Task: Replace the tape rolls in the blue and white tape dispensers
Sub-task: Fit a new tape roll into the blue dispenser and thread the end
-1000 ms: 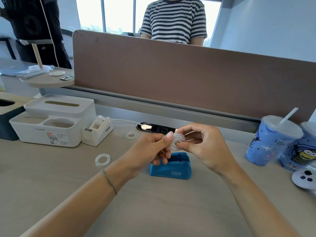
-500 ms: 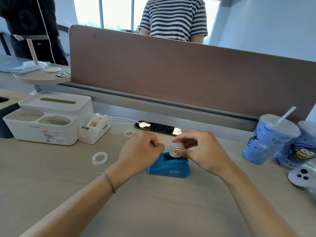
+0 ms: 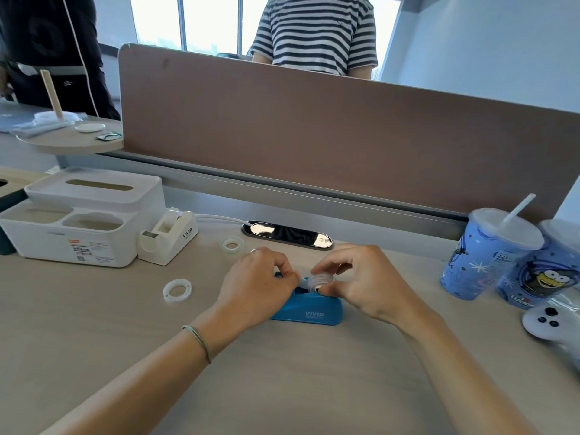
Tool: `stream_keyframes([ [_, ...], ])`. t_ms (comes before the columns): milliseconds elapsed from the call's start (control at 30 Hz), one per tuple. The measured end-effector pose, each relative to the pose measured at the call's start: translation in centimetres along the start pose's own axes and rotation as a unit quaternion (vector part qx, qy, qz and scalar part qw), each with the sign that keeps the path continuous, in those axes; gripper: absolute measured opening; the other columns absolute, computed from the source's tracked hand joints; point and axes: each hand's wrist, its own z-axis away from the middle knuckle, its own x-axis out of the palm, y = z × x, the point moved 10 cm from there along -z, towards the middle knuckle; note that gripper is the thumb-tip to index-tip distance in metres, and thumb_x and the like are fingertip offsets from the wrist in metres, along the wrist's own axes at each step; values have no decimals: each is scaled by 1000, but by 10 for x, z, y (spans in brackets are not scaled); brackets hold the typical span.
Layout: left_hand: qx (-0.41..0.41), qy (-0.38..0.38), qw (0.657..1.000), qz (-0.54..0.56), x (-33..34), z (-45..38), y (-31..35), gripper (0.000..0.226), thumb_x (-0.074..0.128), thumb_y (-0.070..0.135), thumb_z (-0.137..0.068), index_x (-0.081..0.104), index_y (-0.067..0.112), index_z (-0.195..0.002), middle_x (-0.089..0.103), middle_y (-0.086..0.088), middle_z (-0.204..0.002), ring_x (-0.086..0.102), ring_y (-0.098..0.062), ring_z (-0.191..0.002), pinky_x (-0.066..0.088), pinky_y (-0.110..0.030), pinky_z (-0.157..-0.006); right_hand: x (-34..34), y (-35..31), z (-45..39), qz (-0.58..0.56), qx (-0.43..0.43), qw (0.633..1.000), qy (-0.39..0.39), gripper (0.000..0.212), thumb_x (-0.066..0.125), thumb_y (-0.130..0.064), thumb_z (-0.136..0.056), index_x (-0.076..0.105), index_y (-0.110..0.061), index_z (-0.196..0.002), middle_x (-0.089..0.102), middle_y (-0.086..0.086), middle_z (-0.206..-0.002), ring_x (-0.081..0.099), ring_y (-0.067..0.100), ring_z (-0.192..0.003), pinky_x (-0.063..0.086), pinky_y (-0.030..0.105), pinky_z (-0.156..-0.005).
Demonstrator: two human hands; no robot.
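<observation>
While right hand (image 3: 361, 284) pinches tape roll (image 3: 320, 281) over blue dispenser (image 3: 309, 310), left hand (image 3: 255, 285) clenched on tape end: risk of crooked seating.

Beige desk (image 3: 94, 334) w/ brown divider panel (image 3: 314, 146) along its far edge on a grey rail (image 3: 282, 186), bright windows (image 3: 213, 23) behind, pale blue wall (image 3: 486, 42) at right, daylight throughout.

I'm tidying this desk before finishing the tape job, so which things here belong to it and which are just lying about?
Job:
blue dispenser
tape roll in right hand
left hand
white dispenser
loose roll
empty ring

Lying about:
tissue box
two cups
white controller
</observation>
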Motion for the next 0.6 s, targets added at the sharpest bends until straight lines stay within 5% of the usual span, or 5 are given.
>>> stream_keyframes([
  [200, -6, -19, 1000, -8, 8, 0, -4, 21, 65, 34, -88, 73, 24, -72, 69, 9, -77, 66, -13, -79, 58, -34, -71, 12, 25, -6, -97, 26, 995, -19, 14, 73, -21, -91, 83, -23, -100, 71, -8, -97, 66, 10, -95, 57, 29, -83],
  [367, -9, -19, 1000, -5, 8, -1, -5, 20, 64, 34, -88, 74, 24, -74, 72, 9, -79, 66, -10, -79, 60, -36, -73, 27, 56, 1, -304, 110, 946, -20, 22, 71, -4, -90, 81, -23, -93, 80, -9, -92, 72, 6, -92, 56, 19, -77],
  [500, -11, -23, 1000, -1, 9, -2, -8, 19, 63, 36, -88, 74, 26, -76, 74, 9, -83, 68, -11, -83, 60, -38, -77, 39, 64, 3, -342, 142, 928, -36, 25, 70, -3, -91, 80, -26, -91, 80, -6, -96, 73, 13, -95, 61, 24, -76],
  [600, -13, -18, 1000, 1, 4, -3, -9, 20, 64, 35, -89, 75, 24, -75, 73, 9, -85, 68, -11, -86, 58, -34, -77, 28, 56, 0, -287, 108, 952, -28, 21, 72, -7, -89, 80, -26, -94, 80, -7, -97, 72, 10, -96, 59, 22, -81],
])
